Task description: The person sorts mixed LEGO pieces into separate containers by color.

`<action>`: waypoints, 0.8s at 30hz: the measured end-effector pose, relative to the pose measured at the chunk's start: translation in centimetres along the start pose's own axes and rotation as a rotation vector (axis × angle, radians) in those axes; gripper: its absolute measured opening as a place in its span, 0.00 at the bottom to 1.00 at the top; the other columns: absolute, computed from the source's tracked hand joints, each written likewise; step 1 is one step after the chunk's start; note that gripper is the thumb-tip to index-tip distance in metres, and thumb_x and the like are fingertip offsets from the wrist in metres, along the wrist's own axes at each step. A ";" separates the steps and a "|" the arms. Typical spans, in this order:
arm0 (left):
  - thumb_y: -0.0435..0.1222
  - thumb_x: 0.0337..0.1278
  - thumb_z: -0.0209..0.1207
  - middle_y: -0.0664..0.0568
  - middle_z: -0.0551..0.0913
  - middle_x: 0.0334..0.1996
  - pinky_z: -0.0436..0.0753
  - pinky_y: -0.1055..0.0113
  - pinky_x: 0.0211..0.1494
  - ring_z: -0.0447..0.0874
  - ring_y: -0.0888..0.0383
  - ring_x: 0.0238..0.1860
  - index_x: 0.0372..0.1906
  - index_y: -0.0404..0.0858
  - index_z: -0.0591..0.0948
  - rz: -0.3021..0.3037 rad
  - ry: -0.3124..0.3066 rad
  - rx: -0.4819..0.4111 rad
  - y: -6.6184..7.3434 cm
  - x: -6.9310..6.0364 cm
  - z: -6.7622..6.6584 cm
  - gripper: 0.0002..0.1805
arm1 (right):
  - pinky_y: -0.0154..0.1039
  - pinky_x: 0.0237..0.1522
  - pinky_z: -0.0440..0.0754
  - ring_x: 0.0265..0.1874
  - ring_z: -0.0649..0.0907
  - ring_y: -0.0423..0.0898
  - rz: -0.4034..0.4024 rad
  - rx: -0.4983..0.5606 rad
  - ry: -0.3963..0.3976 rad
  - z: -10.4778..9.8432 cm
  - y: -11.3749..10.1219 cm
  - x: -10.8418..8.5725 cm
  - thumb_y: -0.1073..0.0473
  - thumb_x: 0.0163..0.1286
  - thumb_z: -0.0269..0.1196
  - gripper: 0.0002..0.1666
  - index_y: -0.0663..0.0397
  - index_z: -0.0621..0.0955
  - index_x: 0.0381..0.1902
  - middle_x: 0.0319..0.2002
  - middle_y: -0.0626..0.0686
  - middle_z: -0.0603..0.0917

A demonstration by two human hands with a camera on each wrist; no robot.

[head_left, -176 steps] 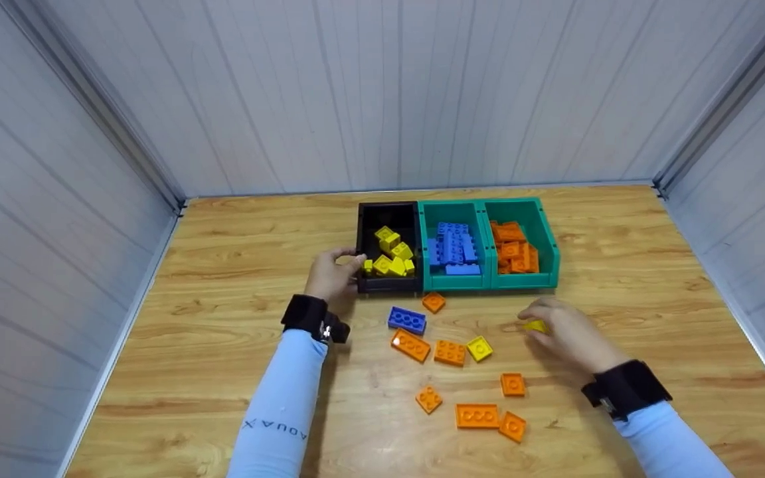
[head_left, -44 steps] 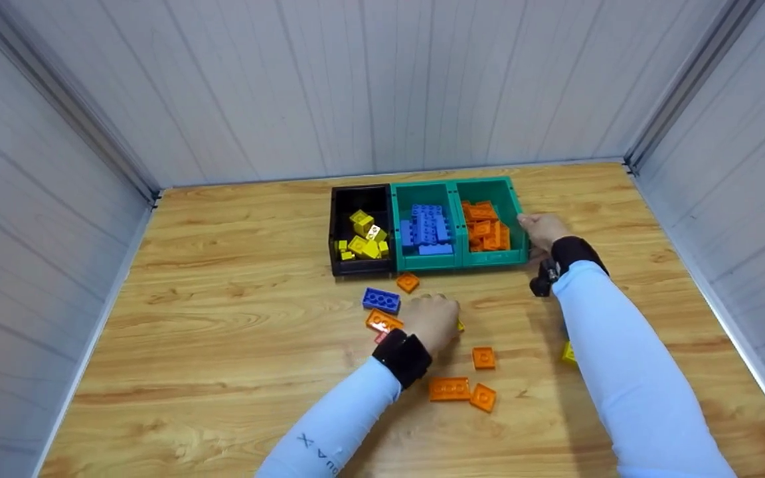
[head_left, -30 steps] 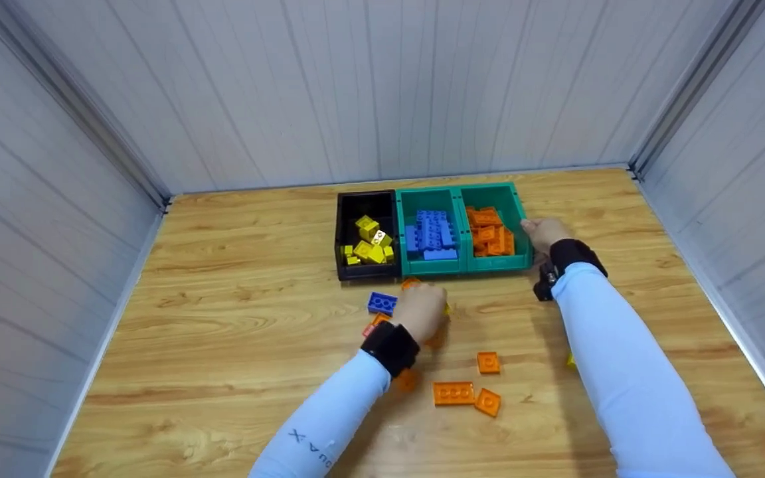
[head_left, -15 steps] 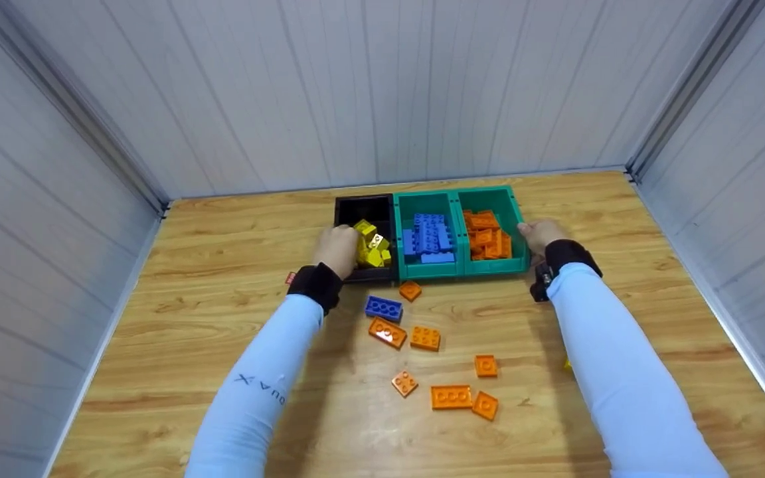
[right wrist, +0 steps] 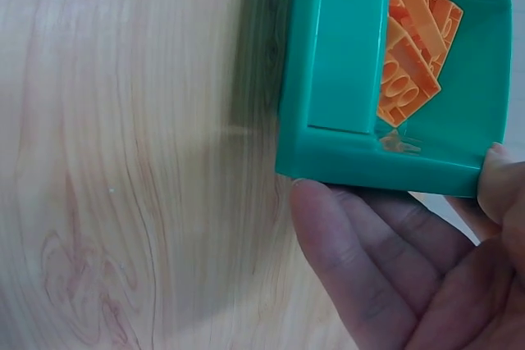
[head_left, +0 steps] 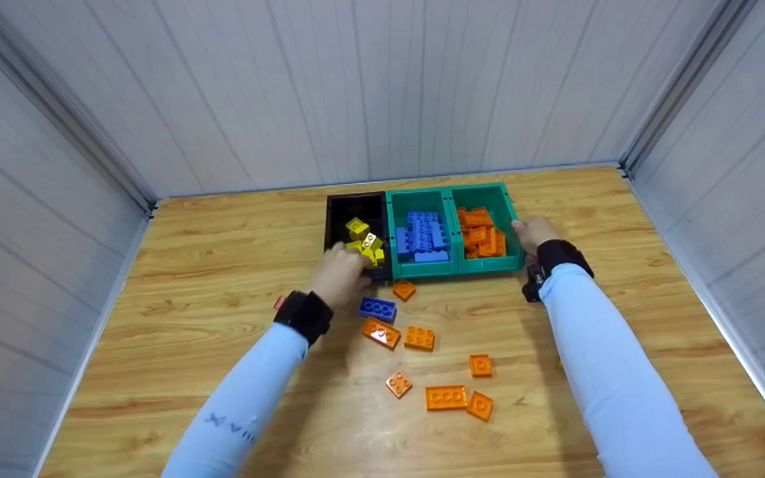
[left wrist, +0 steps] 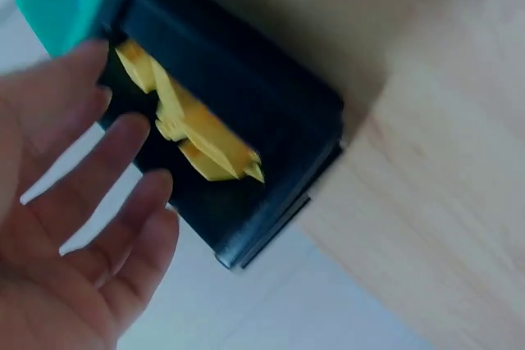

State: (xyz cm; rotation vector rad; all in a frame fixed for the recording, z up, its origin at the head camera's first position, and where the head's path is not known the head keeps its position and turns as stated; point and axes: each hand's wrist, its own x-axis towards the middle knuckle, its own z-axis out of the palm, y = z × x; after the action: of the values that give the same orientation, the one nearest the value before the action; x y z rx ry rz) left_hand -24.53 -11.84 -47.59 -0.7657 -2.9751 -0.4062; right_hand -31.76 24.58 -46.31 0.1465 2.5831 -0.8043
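Note:
My left hand (head_left: 339, 273) is at the front left of the black bin (head_left: 329, 222), with spread, slightly bent fingers and nothing held. In the left wrist view, its fingertips are beside the bin's opening, near the yellow bricks (left wrist: 197, 125) lying inside. My right hand (head_left: 536, 234) holds the outer side of the right-hand green bin (right wrist: 353, 38). Its thumb is at the rim and its other fingers lie against the outside wall. Orange bricks (right wrist: 414, 47) fill part of that bin. Blue bricks (head_left: 422, 232) lie in the middle green bin (head_left: 422, 269).
In front of the bins, a blue brick (head_left: 377, 309) and several orange bricks (head_left: 419, 338) lie scattered on the wooden table (head_left: 223, 265). A sliver of a yellow brick (head_left: 560, 362) shows beside the right sleeve. Pale panels (head_left: 256, 99) enclose the table's back and sides.
My left hand picked up a yellow brick from the table, carried it to the black bin, let go and drew back slightly. My right hand earlier held a yellow brick; it now stays at the green bin.

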 end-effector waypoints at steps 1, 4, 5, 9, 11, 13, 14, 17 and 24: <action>0.31 0.53 0.71 0.43 0.87 0.41 0.77 0.49 0.52 0.80 0.44 0.44 0.43 0.34 0.88 0.025 -0.020 -0.028 0.3 -0.7 0.1 0.11 | 0.54 0.63 0.70 0.63 0.71 0.65 -0.003 -0.002 0.004 0.0 -0.1 0.0 0.51 0.84 0.36 0.32 0.66 0.58 0.75 0.72 0.71 0.59; 0.31 0.53 0.71 0.44 0.86 0.42 0.78 0.52 0.53 0.80 0.47 0.45 0.44 0.35 0.87 0.106 -0.058 -0.083 1.0 -2.8 0.7 0.12 | 0.55 0.66 0.66 0.67 0.67 0.66 -0.005 -0.008 0.002 0.0 -0.3 0.0 0.50 0.84 0.36 0.32 0.66 0.58 0.75 0.72 0.71 0.59; 0.31 0.53 0.70 0.45 0.86 0.42 0.78 0.53 0.52 0.80 0.47 0.45 0.45 0.35 0.87 0.138 -0.063 -0.087 1.1 -3.3 1.0 0.13 | 0.55 0.67 0.64 0.68 0.64 0.65 -0.008 -0.010 -0.001 0.0 -0.3 0.1 0.50 0.84 0.36 0.32 0.66 0.57 0.75 0.72 0.70 0.58; 0.33 0.58 0.68 0.44 0.83 0.50 0.78 0.55 0.57 0.77 0.48 0.51 0.52 0.36 0.85 0.175 -0.077 -0.076 1.2 -4.8 2.1 0.16 | 0.54 0.65 0.67 0.66 0.67 0.65 0.002 -0.001 0.000 -0.3 -0.2 -0.1 0.50 0.84 0.36 0.32 0.65 0.58 0.75 0.73 0.70 0.58; 0.32 0.60 0.66 0.41 0.81 0.54 0.76 0.53 0.60 0.77 0.46 0.55 0.55 0.35 0.83 0.165 -0.064 -0.069 0.9 -5.0 2.6 0.18 | 0.53 0.62 0.69 0.64 0.69 0.64 0.011 0.005 0.008 -0.3 -0.2 -0.2 0.50 0.84 0.36 0.32 0.65 0.58 0.75 0.73 0.69 0.58; 0.32 0.61 0.65 0.40 0.79 0.57 0.74 0.53 0.63 0.76 0.44 0.58 0.58 0.33 0.81 0.138 -0.057 -0.060 0.4 -4.9 3.1 0.20 | 0.50 0.57 0.76 0.59 0.75 0.63 0.026 0.013 0.026 -0.2 -0.1 -0.2 0.49 0.84 0.37 0.32 0.64 0.60 0.75 0.72 0.69 0.60; 0.32 0.62 0.65 0.40 0.79 0.58 0.74 0.53 0.63 0.75 0.44 0.59 0.59 0.33 0.80 0.127 -0.056 -0.053 0.1 -4.8 3.4 0.21 | 0.49 0.56 0.76 0.58 0.75 0.63 0.035 0.018 0.028 -0.1 -0.1 -0.2 0.49 0.84 0.36 0.32 0.64 0.60 0.75 0.72 0.68 0.60; 0.32 0.63 0.64 0.39 0.79 0.58 0.74 0.54 0.63 0.76 0.43 0.59 0.60 0.31 0.79 0.108 -0.068 -0.047 -0.7 -4.6 4.1 0.21 | 0.50 0.50 0.81 0.54 0.79 0.63 0.060 0.064 0.018 0.1 0.0 0.0 0.49 0.84 0.37 0.32 0.63 0.59 0.75 0.72 0.69 0.60; 0.32 0.63 0.64 0.40 0.80 0.57 0.75 0.54 0.63 0.77 0.44 0.58 0.62 0.31 0.78 0.095 -0.100 -0.058 -1.3 -4.2 4.6 0.23 | 0.52 0.58 0.76 0.63 0.72 0.64 0.082 0.111 -0.014 0.2 0.0 0.4 0.49 0.84 0.37 0.32 0.63 0.56 0.76 0.74 0.69 0.56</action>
State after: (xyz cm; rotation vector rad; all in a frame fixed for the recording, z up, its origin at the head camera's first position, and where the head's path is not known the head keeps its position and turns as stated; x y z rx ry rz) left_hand -21.33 -13.72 -52.75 -0.9570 -3.0145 -0.4640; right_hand -32.03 24.48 -46.59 0.2777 2.5025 -0.9150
